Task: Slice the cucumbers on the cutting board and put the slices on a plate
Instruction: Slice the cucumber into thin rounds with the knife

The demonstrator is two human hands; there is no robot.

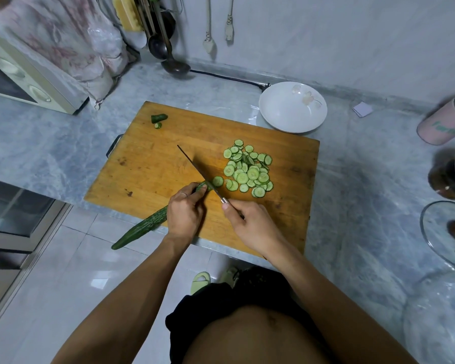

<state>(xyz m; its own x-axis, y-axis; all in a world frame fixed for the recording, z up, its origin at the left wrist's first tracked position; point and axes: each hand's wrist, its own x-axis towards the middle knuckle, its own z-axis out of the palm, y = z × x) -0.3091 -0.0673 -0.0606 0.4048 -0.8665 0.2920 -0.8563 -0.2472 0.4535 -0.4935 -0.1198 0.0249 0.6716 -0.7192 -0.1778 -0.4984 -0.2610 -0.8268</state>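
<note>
Right hand grips knife (thin).

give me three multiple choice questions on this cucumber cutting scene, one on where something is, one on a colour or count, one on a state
1. Where do the cut slices lie?
A. in a heap on the cutting board, right of the knife
B. on the plate
C. on the floor

2. What colour is the plate?
A. blue
B. black
C. white, with a faint flower print

3. What is the left hand doing?
A. resting flat on the counter
B. holding the cucumber just behind the blade
C. lifting the plate

Answers:
1 A: the slices sit heaped on the board, and the plate holds none.
2 C: the plate past the board's far right corner is white.
3 B: its fingers curl over the cucumber while the right hand grips the knife's handle.
</note>
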